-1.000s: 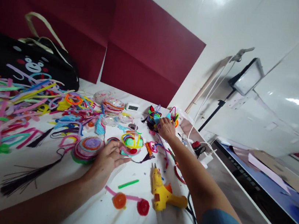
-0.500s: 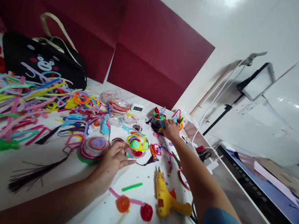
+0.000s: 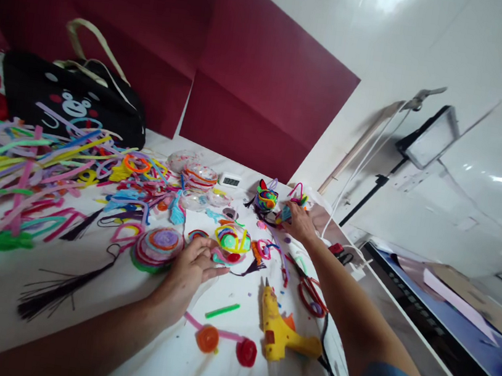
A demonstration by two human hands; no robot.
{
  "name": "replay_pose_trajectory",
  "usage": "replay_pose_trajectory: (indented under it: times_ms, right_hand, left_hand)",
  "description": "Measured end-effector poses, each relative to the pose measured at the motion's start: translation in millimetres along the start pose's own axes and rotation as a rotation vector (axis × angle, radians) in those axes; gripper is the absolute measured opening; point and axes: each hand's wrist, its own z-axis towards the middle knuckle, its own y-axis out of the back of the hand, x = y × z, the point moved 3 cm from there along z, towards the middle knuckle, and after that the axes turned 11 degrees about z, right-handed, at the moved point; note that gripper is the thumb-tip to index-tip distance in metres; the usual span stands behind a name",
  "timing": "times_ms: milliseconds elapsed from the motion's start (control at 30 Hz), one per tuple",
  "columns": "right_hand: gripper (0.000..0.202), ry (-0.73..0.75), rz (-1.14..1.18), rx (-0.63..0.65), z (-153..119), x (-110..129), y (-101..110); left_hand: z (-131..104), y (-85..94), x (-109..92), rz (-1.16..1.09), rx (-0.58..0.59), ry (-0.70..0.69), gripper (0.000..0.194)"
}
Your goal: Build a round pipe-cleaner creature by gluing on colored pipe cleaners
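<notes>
My left hand point(image 3: 194, 262) rests on the white tabletop with its fingers spread, beside a rounded pipe-cleaner ornament point(image 3: 232, 239) in yellow, green and purple. The fingertips lie at its left edge. Left of this hand is a purple, pink and orange coiled pipe-cleaner dome point(image 3: 158, 248). At the far right my right hand point(image 3: 301, 223) has its fingers closed around a small multicoloured pipe-cleaner piece point(image 3: 285, 213) with blue on it, partly hidden by the fingers. A similar striped ornament point(image 3: 267, 198) with red tips stands just left of it.
A yellow glue gun point(image 3: 280, 332) and red-handled scissors point(image 3: 312, 296) lie at front right. Orange and red coils point(image 3: 208, 339) sit in front. Loose pipe cleaners point(image 3: 24, 168) and a black tassel point(image 3: 46, 296) cover the left. Behind stand a black bag point(image 3: 76, 104) and small digital clock point(image 3: 231, 181).
My right hand has shifted right, away from the striped ornament, and the blue part has moved with it. The scissors show more fully. My left hand has stayed in place.
</notes>
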Motion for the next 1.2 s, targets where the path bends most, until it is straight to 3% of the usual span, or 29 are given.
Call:
replay_pose_trajectory:
  times_ms: [333, 833, 1200]
  right_hand:
    - [0.053, 0.027, -0.008, -0.002, -5, 6, 9]
    - [0.038, 0.088, -0.112, 0.072, -22, 31, 21]
    - [0.041, 0.158, -0.084, 0.046, -31, 45, 29]
  left_hand:
    - [1, -0.6, -1, 0.001, 0.003, 0.019, 0.005]
    - [4, -0.5, 0, -0.003, -0.006, 0.069, 0.017]
    - [7, 1.1, 1, -0.026, -0.033, 0.053, 0.022]
